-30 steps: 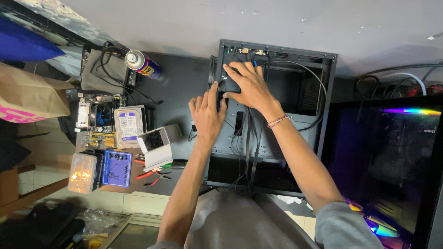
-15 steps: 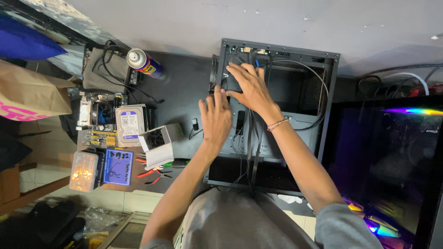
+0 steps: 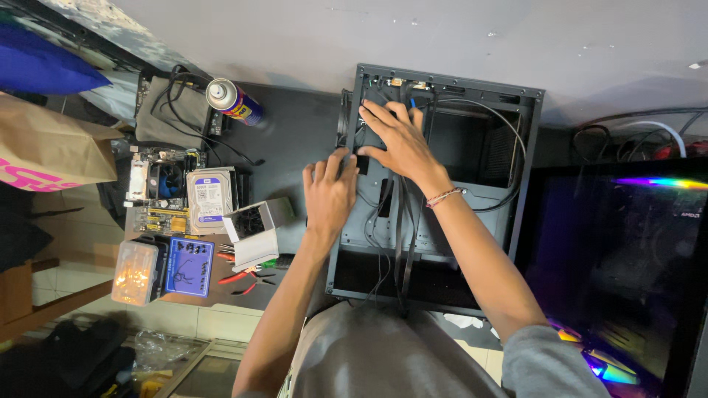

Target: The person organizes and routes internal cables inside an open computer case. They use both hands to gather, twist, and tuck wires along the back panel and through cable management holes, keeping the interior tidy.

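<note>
A black computer case (image 3: 527,140) lies flat on the dark desk, its open side up, with black cables (image 3: 402,221) running along its tray. My right hand (image 3: 394,140) rests inside the case near its far left corner, fingers spread and pressing on the tray and cables. My left hand (image 3: 330,193) sits on the case's left edge, fingers curled over the rim just beside the right hand. A bracelet is on my right wrist. What the fingertips touch is hidden.
Left of the case lie a spray can (image 3: 230,101), a motherboard (image 3: 156,188), a hard drive (image 3: 209,199), a small open white box (image 3: 254,228), a blue screw case (image 3: 189,265), pliers (image 3: 247,280) and a paper bag (image 3: 44,147). A second, lit case (image 3: 627,258) stands at right.
My left hand has slid right, from the desk beside the case onto its left edge, closer to the right hand. The right hand has stayed in place.
</note>
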